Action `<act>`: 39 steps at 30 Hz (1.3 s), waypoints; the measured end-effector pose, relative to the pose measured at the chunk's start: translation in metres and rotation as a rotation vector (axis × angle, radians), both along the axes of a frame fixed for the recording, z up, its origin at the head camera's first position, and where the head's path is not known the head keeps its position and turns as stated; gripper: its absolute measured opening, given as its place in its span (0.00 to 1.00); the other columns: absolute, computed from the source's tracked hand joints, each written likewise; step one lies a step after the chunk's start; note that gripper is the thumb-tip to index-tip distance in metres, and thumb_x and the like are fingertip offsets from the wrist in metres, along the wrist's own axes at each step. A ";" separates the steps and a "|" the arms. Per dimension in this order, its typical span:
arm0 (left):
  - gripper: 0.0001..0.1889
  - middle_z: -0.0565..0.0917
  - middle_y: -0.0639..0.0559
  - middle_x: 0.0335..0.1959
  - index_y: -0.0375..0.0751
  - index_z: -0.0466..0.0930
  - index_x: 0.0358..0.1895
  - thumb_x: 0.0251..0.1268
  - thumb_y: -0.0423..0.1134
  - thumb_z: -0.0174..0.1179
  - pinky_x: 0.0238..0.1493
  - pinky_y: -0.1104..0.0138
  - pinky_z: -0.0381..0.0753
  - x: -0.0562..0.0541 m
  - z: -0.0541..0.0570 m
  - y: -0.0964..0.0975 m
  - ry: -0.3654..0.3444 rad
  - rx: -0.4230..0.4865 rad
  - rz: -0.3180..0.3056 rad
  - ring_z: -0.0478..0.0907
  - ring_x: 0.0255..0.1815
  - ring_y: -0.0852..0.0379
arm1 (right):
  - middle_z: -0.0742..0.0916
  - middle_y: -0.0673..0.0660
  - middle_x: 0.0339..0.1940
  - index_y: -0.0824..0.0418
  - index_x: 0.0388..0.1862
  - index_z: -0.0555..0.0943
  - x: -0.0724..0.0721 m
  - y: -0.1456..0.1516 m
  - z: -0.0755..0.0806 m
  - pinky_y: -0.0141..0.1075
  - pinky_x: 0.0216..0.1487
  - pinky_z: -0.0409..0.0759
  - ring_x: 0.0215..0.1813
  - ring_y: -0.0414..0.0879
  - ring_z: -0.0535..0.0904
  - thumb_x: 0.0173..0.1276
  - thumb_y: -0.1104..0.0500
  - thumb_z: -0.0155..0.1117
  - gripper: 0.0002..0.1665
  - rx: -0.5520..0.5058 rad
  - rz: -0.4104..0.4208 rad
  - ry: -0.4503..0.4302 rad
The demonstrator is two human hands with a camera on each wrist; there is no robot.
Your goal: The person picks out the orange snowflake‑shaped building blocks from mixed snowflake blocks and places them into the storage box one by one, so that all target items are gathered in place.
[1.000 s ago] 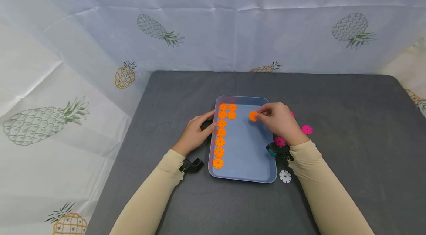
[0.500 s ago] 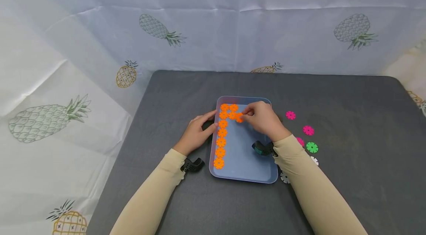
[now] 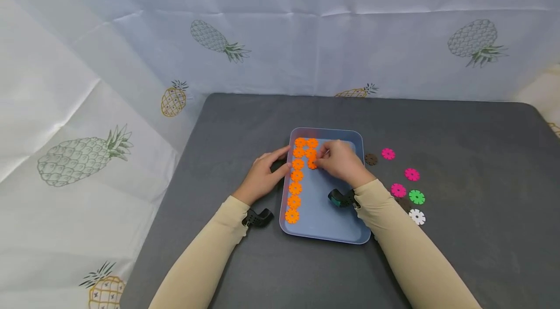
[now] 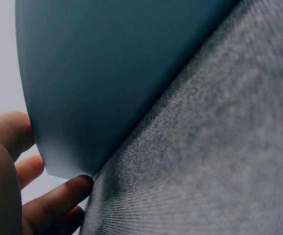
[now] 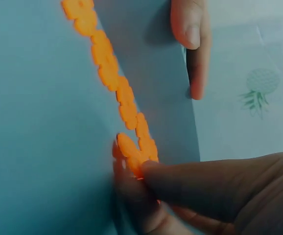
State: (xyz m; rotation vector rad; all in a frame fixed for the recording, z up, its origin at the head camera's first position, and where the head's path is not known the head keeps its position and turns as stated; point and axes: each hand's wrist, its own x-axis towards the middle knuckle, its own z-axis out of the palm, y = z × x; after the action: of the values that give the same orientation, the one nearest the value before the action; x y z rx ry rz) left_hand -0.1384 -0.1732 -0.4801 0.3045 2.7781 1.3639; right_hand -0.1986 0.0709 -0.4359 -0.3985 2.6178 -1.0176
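Observation:
Inside the blue tray (image 3: 315, 216), notched orange plastic discs (image 3: 295, 188) form a column along the left side, with a few more beside it at the far end. My right hand (image 3: 343, 163) pinches an orange notched disc (image 3: 312, 164) between thumb and fingertips, low over the tray floor at the end of the short second column. The right wrist view has this disc (image 5: 127, 145) close beside the column, partly hidden by the thumb. My left hand (image 3: 262, 178) rests its extended fingers and thumb against the tray's left rim; the left wrist view shows fingertips at the outer wall (image 4: 92, 98).
Right of the tray on the grey tabletop (image 3: 472, 178) lie loose notched discs: pink (image 3: 411, 174), green (image 3: 417, 197), white (image 3: 417, 216) and brown (image 3: 371, 159). The right forearm passes over part of this group. A pineapple-print cloth (image 3: 280, 51) hangs behind the table.
My right hand has carried the orange disc leftward across the tray, then slightly nearer, to the end of the second column. Discs formerly behind the right arm now show. The left hand stays at the rim.

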 end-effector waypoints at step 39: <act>0.29 0.81 0.48 0.69 0.58 0.72 0.79 0.79 0.54 0.60 0.74 0.41 0.65 0.002 -0.003 -0.001 0.011 0.040 -0.004 0.73 0.70 0.45 | 0.84 0.52 0.19 0.58 0.36 0.84 0.023 0.015 0.019 0.38 0.22 0.73 0.20 0.48 0.75 0.74 0.44 0.68 0.18 0.044 -0.091 0.031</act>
State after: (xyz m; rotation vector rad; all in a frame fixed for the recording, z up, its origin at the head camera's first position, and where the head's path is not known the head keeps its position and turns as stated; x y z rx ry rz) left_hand -0.1366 -0.1737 -0.4831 0.3202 2.7604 1.4231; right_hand -0.1755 0.0863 -0.4165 -0.2892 2.7033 -0.9875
